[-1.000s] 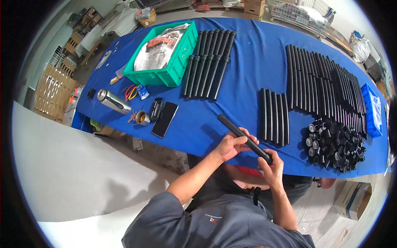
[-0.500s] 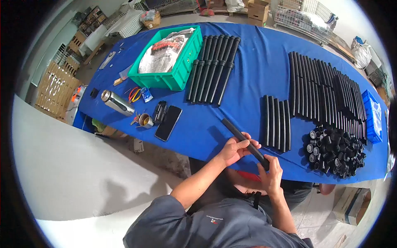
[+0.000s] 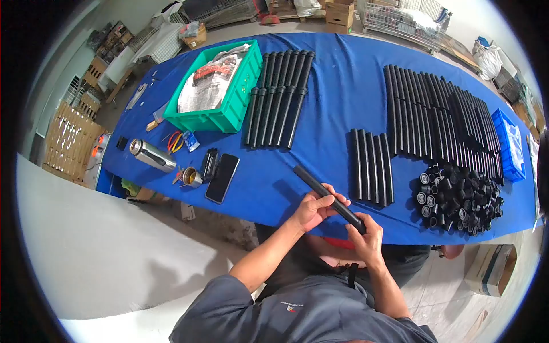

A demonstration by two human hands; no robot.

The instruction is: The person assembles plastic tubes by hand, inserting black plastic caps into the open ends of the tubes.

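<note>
While left hand point(image 3: 313, 208) fingers clamp black tube point(image 3: 311, 182) | right hand point(image 3: 364, 233) fingers clamp its end

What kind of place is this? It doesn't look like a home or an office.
Probably a small workshop or warehouse doing assembly by hand. A long blue table holds rows of black tubes and a heap of black caps, with wire cages and cardboard boxes behind.

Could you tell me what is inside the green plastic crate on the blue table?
The green plastic crate holds crumpled clear plastic bags with red and black contents. Anything beneath them is covered.
</note>
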